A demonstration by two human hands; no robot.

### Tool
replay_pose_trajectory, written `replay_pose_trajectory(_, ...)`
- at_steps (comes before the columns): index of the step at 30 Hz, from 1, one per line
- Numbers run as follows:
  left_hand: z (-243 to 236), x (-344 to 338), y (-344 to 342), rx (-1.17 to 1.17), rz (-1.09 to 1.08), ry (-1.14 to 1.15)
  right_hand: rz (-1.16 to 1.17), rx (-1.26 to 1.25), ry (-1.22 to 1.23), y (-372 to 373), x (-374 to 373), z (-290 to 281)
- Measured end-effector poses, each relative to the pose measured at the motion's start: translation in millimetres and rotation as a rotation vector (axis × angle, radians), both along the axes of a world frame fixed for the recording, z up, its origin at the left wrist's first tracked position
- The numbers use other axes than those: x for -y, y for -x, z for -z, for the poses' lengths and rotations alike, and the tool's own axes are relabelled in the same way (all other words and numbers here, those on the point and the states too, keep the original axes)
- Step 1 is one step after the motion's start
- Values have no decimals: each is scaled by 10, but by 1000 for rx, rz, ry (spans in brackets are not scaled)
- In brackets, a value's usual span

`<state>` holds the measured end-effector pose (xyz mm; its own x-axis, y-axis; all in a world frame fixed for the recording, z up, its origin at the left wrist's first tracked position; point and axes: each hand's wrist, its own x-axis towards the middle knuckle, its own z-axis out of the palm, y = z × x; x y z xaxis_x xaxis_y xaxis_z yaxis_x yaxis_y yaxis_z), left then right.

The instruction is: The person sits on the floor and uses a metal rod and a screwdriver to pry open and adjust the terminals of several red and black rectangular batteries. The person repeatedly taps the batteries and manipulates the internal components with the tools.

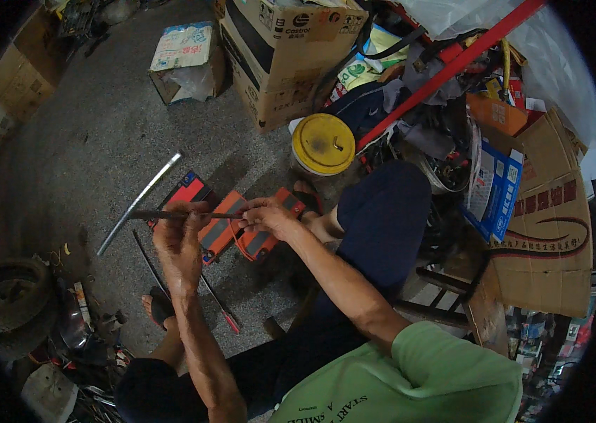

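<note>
A thin dark rod [224,216] is held level between my two hands, its left end sticking out past my left fingers; I cannot tell its exact kind. My left hand [180,234] is closed round it with thumb and fingers. At the rod's right end my right hand [270,217] pinches with its fingertips. Below the hands, on the floor, lie several block-shaped batteries: an orange and grey battery [215,240], another orange one [264,241] partly behind my right hand, and a red and black one [187,189] beyond my left hand.
A silver metal bar [139,203] lies slanting to the left. Near my feet are a red-tipped thin tool [230,321] and a dark rod [147,255]. Ahead stand a yellow-lidded bucket [323,144] and cardboard boxes [277,67]. A red bar [446,81] crosses clutter at right; tyres [13,299] lie left.
</note>
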<state>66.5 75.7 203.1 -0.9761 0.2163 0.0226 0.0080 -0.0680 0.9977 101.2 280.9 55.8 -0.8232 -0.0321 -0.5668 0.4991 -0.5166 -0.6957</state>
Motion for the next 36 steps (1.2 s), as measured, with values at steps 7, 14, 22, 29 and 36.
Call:
replay_pose_trajectory(7,6,-99,-107,5,136,21,37,53,-34,13,-30,96)
replay_pose_trajectory(14,144,-66,-138,91,171,-137,88,39,-15,32,102,-12)
replay_pose_trajectory(22,-73,-168,-218,20,156,59,-22,-66,-252,50,150,170)
replay_pose_trajectory(29,58,-153,-227,-83,131,69,-176,-338,-844,93,265,214)
replay_pose_trajectory(36,5,-229,-228,-32,187,141,-153,-383,-835,63,215,293)
